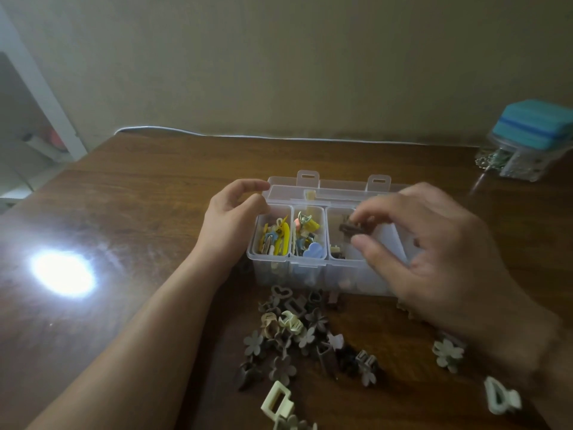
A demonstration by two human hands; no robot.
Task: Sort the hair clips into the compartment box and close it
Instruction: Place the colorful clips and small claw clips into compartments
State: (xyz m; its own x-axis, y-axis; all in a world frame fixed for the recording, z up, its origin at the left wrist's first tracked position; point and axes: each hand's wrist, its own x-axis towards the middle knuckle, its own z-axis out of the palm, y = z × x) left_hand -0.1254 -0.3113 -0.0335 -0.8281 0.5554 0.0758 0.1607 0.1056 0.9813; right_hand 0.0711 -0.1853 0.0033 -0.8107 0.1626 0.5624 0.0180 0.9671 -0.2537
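Note:
A clear plastic compartment box [310, 276] stands open on the wooden table, its lid [338, 189] folded back. The two left compartments hold several coloured clips [305, 235]. My right hand [434, 252] pinches a dark brown hair clip [350, 228] over the third compartment. My left hand [231, 218] rests against the box's left end, fingers curled around its top corner. A pile of brown, beige and cream claw clips [297, 336] lies on the table in front of the box.
A cream flower clip [448, 355] and a cream claw clip [500, 400] lie apart at the right. A clear container with a teal lid [533, 131] sits at the far right by the wall. A bright light glare [62, 273] marks the table's left.

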